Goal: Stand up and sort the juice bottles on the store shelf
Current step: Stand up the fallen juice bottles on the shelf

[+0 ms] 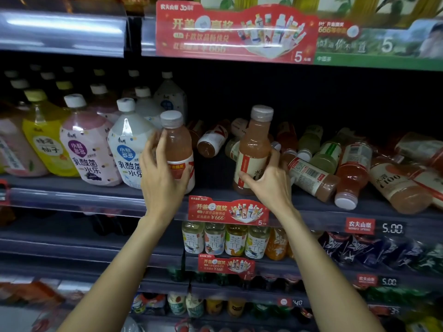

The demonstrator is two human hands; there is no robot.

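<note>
Yellow, pink and white large bottles (88,144) stood at the shelf's (96,195) left. Left hand (163,178) had its grip curled round an upright pink juice bottle (178,149) with a red-and-white label. Right hand (268,180) gripped a second upright juice bottle (254,149), beige-labelled. Fallen bottles (347,168), one reading "100", lay heaped rightward. A price tag (393,228) below read "5.00".
</note>
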